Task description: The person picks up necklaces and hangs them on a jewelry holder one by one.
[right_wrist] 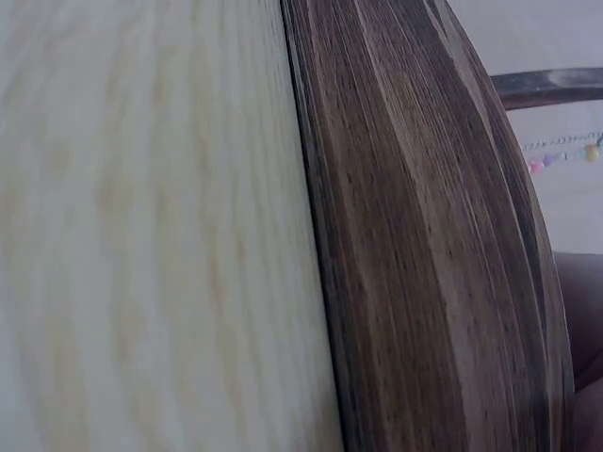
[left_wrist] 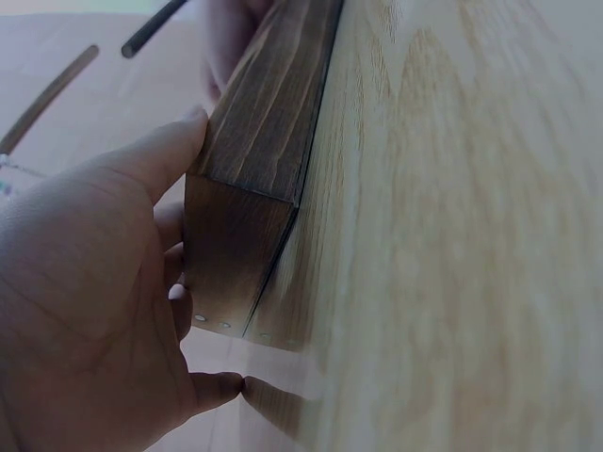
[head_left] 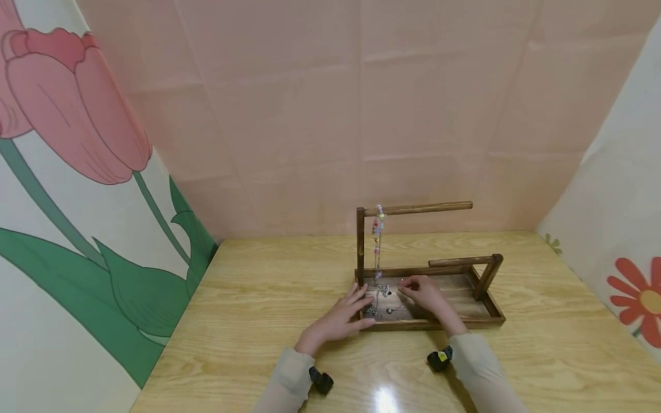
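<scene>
Beige sleeves (head_left: 477,358), black wrist cameras (head_left: 321,381), yellow marking (head_left: 442,356)

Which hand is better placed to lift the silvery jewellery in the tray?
Likely the right hand, bunched over the tray near the jewellery; the left hand rests spread at the tray's end.

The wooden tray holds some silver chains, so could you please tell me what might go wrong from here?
The silver chains lie bunched at the left end of the wooden tray, so lifting one might tangle others. The right hand seems to pinch something very fine, which could slip. The beaded necklace hangs close above the chains and might get snagged.
</scene>
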`<state>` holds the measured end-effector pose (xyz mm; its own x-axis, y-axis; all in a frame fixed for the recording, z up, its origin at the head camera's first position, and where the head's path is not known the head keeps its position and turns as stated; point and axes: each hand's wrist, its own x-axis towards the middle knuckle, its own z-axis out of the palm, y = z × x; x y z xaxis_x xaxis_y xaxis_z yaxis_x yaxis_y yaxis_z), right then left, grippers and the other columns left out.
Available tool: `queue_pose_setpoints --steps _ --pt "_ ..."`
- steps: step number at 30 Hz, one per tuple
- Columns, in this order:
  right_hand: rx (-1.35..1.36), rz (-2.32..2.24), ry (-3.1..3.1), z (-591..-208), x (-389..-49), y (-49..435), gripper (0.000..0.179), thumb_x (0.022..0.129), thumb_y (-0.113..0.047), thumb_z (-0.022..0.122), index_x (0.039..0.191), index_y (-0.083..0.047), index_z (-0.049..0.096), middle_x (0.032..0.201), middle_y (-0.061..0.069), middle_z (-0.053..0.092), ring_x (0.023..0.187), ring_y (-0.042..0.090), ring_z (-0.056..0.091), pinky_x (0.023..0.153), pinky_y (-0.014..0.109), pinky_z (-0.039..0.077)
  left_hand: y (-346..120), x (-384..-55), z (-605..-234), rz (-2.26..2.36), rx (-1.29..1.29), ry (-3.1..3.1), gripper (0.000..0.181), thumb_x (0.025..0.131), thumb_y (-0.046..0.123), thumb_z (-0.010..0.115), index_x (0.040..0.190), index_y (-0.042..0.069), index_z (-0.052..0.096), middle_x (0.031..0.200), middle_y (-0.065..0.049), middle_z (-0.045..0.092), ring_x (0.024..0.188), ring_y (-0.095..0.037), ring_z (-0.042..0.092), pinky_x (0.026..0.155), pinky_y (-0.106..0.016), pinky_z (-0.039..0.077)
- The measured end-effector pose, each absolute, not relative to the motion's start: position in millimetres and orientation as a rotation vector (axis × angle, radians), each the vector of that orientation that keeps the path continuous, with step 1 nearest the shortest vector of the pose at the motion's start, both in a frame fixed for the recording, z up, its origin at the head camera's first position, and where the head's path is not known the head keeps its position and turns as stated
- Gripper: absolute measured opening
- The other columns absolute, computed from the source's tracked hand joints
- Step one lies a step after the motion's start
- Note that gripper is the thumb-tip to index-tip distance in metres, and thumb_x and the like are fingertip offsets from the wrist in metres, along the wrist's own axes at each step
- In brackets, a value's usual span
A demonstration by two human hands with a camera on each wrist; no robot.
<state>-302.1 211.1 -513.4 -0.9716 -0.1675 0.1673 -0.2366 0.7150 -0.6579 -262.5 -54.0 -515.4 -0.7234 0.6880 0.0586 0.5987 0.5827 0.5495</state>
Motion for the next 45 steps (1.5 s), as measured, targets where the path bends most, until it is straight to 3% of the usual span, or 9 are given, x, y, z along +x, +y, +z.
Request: queue_pose_setpoints --steps 20,34,41,45 --pt "0.217 0.953 -2.8 -518 -300 200 0.015 0.073 -0.011 0.073 0.065 -0.004 0.062 0.062 0.004 0.06 0.058 0.015 0.051 0.058 0.032 0.043 -56 -262 -516 0.847 1.081 2.633 0.061 0.096 0.048 0.041 0.147 0.017 0.028 0.157 -0.003 0.006 0.143 -0.029 -0.003 0.11 -0.06 0.012" --pt "0.271 0.94 -2.845 -514 -300 200 0.019 0.082 -0.008 0.067 0.064 -0.003 0.064 0.06 0.001 0.058 0.055 0.012 0.044 0.053 0.027 0.038 -56 -264 -515 0.852 1.075 2.632 0.062 0.095 0.051 0.039 0.147 0.018 0.029 0.157 -0.002 0.006 0.143 -0.027 -0.004 0.109 -0.062 0.013" --pt "0.309 0.887 -2.922 -511 -301 197 0.041 0.086 -0.004 0.056 0.051 -0.013 0.038 0.049 -0.005 0.03 0.048 0.011 0.028 0.051 0.025 0.028 -55 -264 -515 0.84 1.083 2.648 0.062 0.095 0.051 0.041 0.146 0.018 0.03 0.157 -0.002 0.007 0.143 -0.027 -0.002 0.108 -0.062 0.014" --pt "0.334 0.905 -2.94 -511 -300 197 0.037 0.089 -0.004 0.049 0.055 -0.013 0.037 0.053 -0.002 0.032 0.05 0.014 0.032 0.052 0.028 0.032 -55 -265 -515 0.831 1.083 2.655 0.062 0.095 0.051 0.041 0.146 0.019 0.029 0.157 -0.003 0.007 0.143 -0.028 -0.002 0.108 -0.062 0.014"
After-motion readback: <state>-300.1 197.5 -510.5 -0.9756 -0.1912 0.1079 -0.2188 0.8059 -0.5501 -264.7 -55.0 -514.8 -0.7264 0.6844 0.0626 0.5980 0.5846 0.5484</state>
